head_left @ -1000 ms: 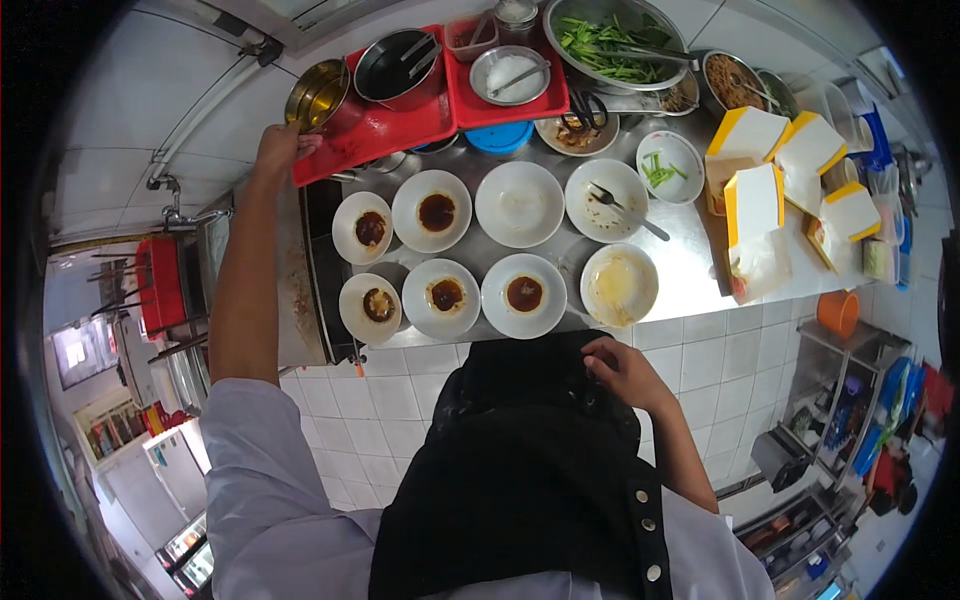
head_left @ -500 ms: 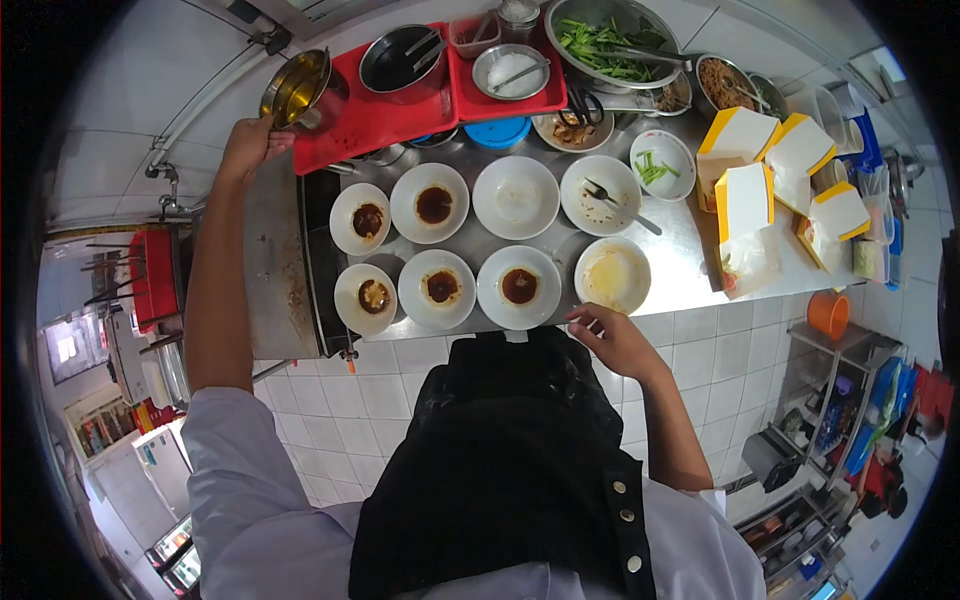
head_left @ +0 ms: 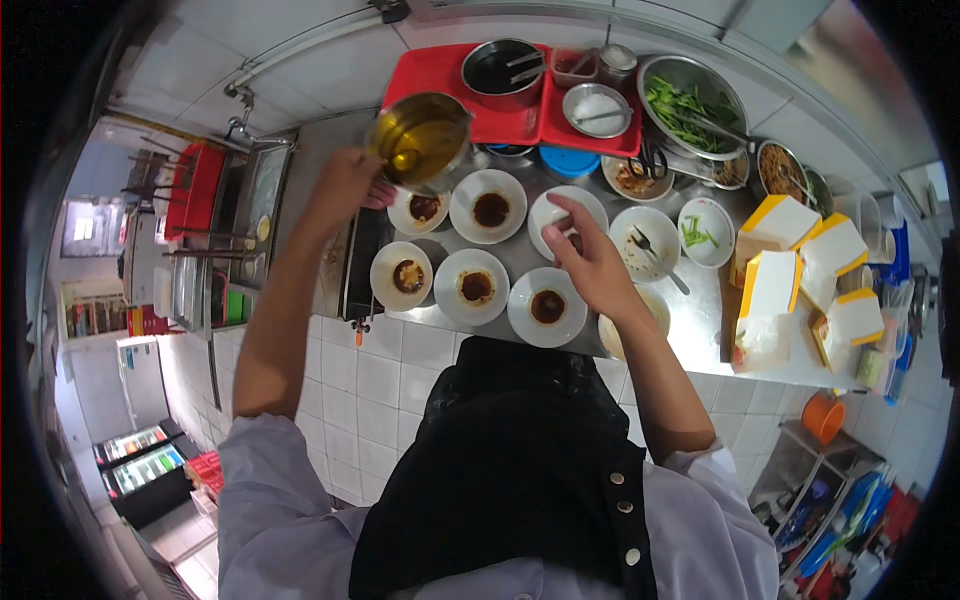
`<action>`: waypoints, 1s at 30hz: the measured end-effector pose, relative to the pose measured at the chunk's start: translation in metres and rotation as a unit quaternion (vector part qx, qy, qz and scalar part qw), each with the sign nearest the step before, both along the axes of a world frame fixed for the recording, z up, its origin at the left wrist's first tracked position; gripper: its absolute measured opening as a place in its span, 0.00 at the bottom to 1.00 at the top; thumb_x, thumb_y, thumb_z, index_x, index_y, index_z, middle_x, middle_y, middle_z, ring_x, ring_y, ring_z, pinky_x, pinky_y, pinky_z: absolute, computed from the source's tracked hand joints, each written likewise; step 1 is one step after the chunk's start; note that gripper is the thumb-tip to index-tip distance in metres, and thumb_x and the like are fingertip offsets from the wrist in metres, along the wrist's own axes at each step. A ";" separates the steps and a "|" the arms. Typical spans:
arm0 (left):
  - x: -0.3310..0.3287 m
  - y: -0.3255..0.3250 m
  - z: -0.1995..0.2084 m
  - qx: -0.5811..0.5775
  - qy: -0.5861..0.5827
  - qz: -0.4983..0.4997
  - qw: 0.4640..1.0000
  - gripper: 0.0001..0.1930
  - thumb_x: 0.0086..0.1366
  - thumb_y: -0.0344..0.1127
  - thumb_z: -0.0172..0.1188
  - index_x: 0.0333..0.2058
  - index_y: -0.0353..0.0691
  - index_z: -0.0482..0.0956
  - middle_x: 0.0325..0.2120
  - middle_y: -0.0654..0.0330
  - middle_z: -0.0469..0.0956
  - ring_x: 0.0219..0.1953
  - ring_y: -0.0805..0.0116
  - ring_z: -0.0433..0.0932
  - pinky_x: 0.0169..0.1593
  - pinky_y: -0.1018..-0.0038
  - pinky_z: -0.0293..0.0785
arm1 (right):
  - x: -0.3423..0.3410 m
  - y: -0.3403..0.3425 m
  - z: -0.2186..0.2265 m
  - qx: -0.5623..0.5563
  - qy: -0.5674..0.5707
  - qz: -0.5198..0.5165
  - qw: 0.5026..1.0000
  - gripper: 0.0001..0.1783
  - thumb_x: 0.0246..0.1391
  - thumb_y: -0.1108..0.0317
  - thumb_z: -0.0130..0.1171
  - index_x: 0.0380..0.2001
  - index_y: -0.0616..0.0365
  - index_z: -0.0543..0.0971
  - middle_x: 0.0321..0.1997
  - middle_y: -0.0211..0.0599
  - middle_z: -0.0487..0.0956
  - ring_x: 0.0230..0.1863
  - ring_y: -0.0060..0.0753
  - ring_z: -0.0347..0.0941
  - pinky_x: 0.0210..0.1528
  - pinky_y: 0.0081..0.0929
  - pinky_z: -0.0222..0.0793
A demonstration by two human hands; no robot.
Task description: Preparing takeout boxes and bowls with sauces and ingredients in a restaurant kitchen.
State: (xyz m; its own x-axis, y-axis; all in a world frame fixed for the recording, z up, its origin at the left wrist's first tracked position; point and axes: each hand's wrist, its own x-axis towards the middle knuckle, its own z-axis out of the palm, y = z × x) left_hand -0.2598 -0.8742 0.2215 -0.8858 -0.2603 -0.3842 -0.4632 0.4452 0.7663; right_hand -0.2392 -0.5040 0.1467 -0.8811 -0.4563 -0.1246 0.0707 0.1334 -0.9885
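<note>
Pot [head_left: 441, 112] of yellow liquid [head_left: 428, 150] nearer sauce bowls [head_left: 449, 292]

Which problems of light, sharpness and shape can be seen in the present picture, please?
In the head view, pale glare on the steel counter, beside the yellow-edged boxes; in the head view, the window at far left washed out; in the head view, the left hand and metal pot slightly soft, perhaps from motion; in the head view, straight edges bending near the dark rim.
</note>
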 end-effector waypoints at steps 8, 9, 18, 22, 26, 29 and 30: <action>0.077 0.087 -0.039 0.068 0.021 0.026 0.997 0.15 0.75 0.33 0.50 0.36 0.24 0.76 0.23 0.46 0.84 0.24 0.58 0.88 0.26 0.69 0.84 | -0.037 -0.050 -0.015 0.117 0.078 0.035 0.989 0.37 0.73 0.48 0.51 0.71 0.69 0.67 0.48 0.57 0.82 0.46 0.52 0.81 0.53 0.39 0.73; 0.082 0.096 -0.044 0.071 0.023 0.030 0.997 0.15 0.75 0.33 0.50 0.36 0.24 0.76 0.23 0.46 0.84 0.24 0.58 0.88 0.26 0.69 0.84 | -0.035 -0.046 -0.025 0.120 0.081 0.038 0.989 0.37 0.73 0.48 0.51 0.71 0.69 0.67 0.48 0.57 0.82 0.46 0.52 0.81 0.53 0.39 0.73; 0.119 0.136 -0.097 0.058 0.034 0.010 0.998 0.12 0.76 0.30 0.50 0.38 0.25 0.77 0.23 0.49 0.84 0.25 0.62 0.88 0.27 0.72 0.84 | 0.000 -0.017 -0.015 0.151 0.269 -0.012 0.951 0.16 0.73 0.67 0.50 0.58 0.62 0.78 0.44 0.56 0.80 0.44 0.57 0.80 0.46 0.49 0.73; 0.120 0.145 -0.101 0.050 0.038 -0.013 0.998 0.12 0.75 0.30 0.52 0.36 0.25 0.76 0.22 0.49 0.83 0.25 0.62 0.88 0.27 0.71 0.84 | 0.004 -0.008 -0.031 0.130 0.248 -0.055 0.958 0.12 0.74 0.69 0.48 0.45 0.64 0.80 0.37 0.52 0.81 0.38 0.56 0.80 0.42 0.45 0.74; 0.117 0.148 -0.106 0.053 0.036 -0.002 0.998 0.12 0.72 0.29 0.53 0.33 0.26 0.78 0.20 0.49 0.83 0.22 0.62 0.87 0.29 0.69 0.84 | 0.002 -0.001 -0.021 0.151 0.157 -0.102 0.971 0.15 0.75 0.68 0.46 0.42 0.64 0.81 0.29 0.46 0.81 0.30 0.44 0.78 0.38 0.38 0.73; 0.113 0.149 -0.111 0.050 0.044 -0.007 0.998 0.12 0.72 0.29 0.53 0.32 0.25 0.79 0.19 0.49 0.83 0.22 0.62 0.87 0.29 0.69 0.84 | -0.001 0.006 -0.020 0.127 0.179 -0.121 0.968 0.18 0.77 0.64 0.45 0.42 0.63 0.81 0.25 0.32 0.76 0.25 0.21 0.70 0.30 0.25 0.66; 0.112 0.148 -0.113 0.050 0.053 -0.006 0.997 0.13 0.72 0.29 0.53 0.31 0.25 0.79 0.19 0.49 0.83 0.22 0.62 0.87 0.28 0.69 0.84 | -0.002 0.008 -0.018 0.129 0.178 -0.122 0.968 0.18 0.77 0.64 0.45 0.42 0.63 0.81 0.25 0.32 0.76 0.25 0.21 0.70 0.30 0.25 0.66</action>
State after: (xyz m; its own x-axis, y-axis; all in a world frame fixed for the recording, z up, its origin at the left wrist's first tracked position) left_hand -0.1480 -0.7257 0.1087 -0.9254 -0.2140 -0.3126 -0.3729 0.3690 0.8513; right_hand -0.2413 -0.4960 0.1286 -0.9667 -0.2233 0.1252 -0.2084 0.4021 -0.8916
